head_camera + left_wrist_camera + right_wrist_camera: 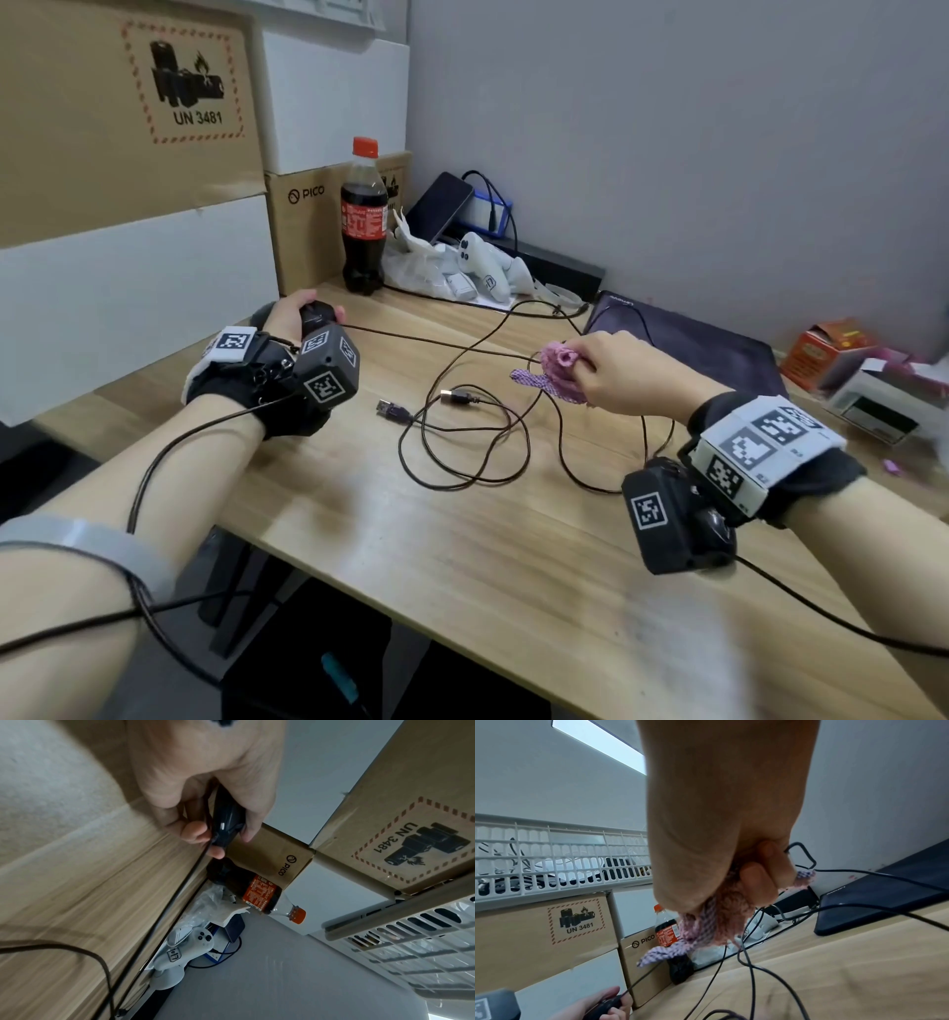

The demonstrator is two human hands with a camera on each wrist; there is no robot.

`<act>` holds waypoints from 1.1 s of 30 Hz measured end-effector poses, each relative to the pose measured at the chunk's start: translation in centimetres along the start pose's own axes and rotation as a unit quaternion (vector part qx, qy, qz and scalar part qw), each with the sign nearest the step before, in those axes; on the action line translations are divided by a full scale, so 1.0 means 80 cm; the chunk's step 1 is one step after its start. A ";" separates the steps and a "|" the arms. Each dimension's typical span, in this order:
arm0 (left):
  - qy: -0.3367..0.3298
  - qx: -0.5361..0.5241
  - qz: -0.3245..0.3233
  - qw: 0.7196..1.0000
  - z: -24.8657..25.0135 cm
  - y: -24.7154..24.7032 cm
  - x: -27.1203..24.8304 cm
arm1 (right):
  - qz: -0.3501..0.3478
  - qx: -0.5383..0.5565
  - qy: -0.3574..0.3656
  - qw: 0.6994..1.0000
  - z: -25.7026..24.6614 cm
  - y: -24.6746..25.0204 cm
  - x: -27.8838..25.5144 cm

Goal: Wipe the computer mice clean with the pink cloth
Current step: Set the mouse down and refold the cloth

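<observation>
Two bare forearms reach over a light wooden table (462, 565), each wrist strapped with a black camera block and white coded tags.

The right hand (631, 367) is raised just above the table, fingers curled into a fist around a bunched pink cloth (557, 372). The cloth's loose corners stick out from the fist toward the left.

Beneath and between the hands, thin dark cables (462, 447) loop loosely across the tabletop, with two USB plugs (393, 411) lying side by side near the middle.

Farther left, the left hand (287, 316) holds a black mouse (318, 313), fingers and thumb curled around its sides. Whether the mouse touches the table cannot be told. Its cable runs from the mouse's front out toward the cloth.

Behind the mouse stands an upright cola bottle (363, 221) with a red cap, beside a brown PICO box (308, 226). Larger cardboard and white boxes are stacked to the left. Right of the bottle lie white game controllers (488, 267) on a plastic bag. A closed dark laptop (693, 344) lies flat beyond the right hand, near a grey wall.
</observation>
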State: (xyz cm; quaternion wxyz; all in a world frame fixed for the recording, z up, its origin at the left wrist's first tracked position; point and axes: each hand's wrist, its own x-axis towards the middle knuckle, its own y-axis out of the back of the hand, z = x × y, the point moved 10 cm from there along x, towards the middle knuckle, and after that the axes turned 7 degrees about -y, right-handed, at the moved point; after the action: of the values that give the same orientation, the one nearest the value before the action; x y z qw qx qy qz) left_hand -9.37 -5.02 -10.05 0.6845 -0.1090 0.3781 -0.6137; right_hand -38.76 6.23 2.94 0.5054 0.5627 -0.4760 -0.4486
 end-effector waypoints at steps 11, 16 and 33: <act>-0.038 -0.094 0.045 0.994 0.006 0.006 -0.012 | 0.019 0.037 -0.033 0.999 0.023 0.020 -0.014; -0.037 -0.110 0.048 0.992 -0.015 -0.013 -0.019 | 0.025 0.090 0.002 0.996 -0.023 0.032 0.004; 0.016 0.061 -0.105 0.992 -0.042 -0.085 -0.090 | 0.128 0.188 -0.005 0.974 -0.085 0.086 0.047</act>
State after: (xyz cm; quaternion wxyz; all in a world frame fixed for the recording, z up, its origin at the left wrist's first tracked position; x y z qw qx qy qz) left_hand -16.41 1.17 -5.40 0.6158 -0.0960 0.3371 -0.7057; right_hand -32.09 3.27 10.26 0.4416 0.5798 -0.6225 -0.2853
